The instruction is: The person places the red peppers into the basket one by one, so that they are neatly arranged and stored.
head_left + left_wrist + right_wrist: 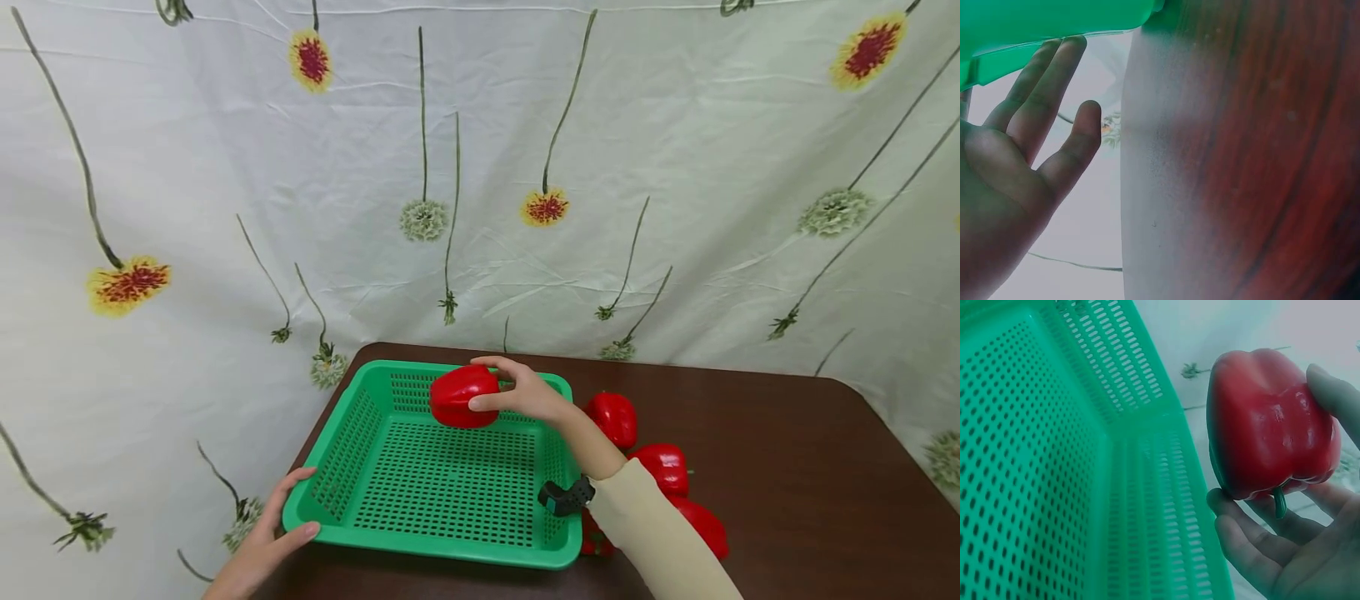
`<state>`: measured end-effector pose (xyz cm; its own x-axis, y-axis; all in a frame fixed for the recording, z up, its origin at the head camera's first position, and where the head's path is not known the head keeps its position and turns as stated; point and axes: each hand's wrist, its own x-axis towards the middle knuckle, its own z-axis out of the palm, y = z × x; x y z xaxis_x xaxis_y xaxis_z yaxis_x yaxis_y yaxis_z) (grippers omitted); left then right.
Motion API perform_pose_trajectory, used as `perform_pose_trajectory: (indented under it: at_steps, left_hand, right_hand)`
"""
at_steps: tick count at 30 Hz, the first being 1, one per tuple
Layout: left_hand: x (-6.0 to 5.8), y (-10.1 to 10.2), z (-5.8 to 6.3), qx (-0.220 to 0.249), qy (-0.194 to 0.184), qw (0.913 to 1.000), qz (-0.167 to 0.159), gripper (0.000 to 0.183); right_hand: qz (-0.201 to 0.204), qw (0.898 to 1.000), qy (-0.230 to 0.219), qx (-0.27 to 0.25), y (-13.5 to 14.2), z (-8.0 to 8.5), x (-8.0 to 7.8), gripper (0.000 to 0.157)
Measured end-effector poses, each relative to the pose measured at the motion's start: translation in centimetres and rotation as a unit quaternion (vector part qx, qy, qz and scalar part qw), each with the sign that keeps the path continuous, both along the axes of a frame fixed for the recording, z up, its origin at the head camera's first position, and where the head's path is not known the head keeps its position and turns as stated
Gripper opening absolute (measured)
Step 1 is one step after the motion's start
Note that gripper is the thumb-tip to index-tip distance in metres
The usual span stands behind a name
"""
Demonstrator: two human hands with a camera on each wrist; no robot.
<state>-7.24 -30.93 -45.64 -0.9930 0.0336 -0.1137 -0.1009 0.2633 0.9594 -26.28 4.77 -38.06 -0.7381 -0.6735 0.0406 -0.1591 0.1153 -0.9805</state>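
Above the far half of the green basket (427, 546), the head view shows the right hand (525, 393) gripping a red pepper (456, 400); more red peppers (662, 468) lie to the basket's right, and the left hand (262, 537) touches its near-left corner. The left wrist view shows that hand's fingers nearly straight against the basket. The right wrist view shows thumb and fingers around the pepper. This looks like loading; the next move probably calls for lowering the pepper into the basket, then loosening the grip.

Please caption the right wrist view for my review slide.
Right hand holding a red bell pepper, its green stem showing, near a perforated green basket.
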Motion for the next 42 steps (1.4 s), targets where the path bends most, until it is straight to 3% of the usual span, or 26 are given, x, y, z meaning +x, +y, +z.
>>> perform_pose_trajectory:
  at_steps: [5, 10, 19, 25, 31, 35, 42]
  left_hand:
    - [0.1, 0.0, 0.2, -0.017, -0.005, 0.9998, 0.001, 0.061]
    - [0.2, 0.2, 0.1, 0.024, 0.008, 0.9997, -0.003, 0.061]
    - [0.2, 0.0, -0.3, 0.04, 0.029, 0.9987, -0.015, 0.06]
    - [0.2, -0.1, -0.7, 0.058, 0.06, 0.9961, -0.031, 0.058]
    - [0.0, -0.2, -0.4, 0.044, 0.044, 0.9979, -0.015, 0.057]
    - [-0.3, -0.2, -0.2, 0.037, 0.041, 0.9983, -0.015, 0.058]
    - [-0.5, 0.0, -0.3, 0.038, 0.04, 0.9984, -0.014, 0.058]
  right_hand:
    - [-0.001, 1.0, -0.018, 0.013, -2.2, -0.4, 0.0, 0.063]
    - [0.002, 0.999, -0.03, 0.032, -4.1, -1.0, -0.2, 0.065]
    - [-0.004, 0.996, -0.029, 0.085, -7.1, -1.9, -0.8, 0.066]
    - [-0.035, 0.993, -0.017, 0.114, -8.3, -3.4, -0.7, 0.068]
    - [-0.07, 0.992, -0.026, 0.104, -9.6, -4.5, -0.5, 0.069]
    - [-0.083, 0.988, -0.014, 0.129, -10.1, -5.2, -0.4, 0.07]
    - [-0.065, 0.978, 0.038, 0.193, -10.0, -5.8, -0.5, 0.07]
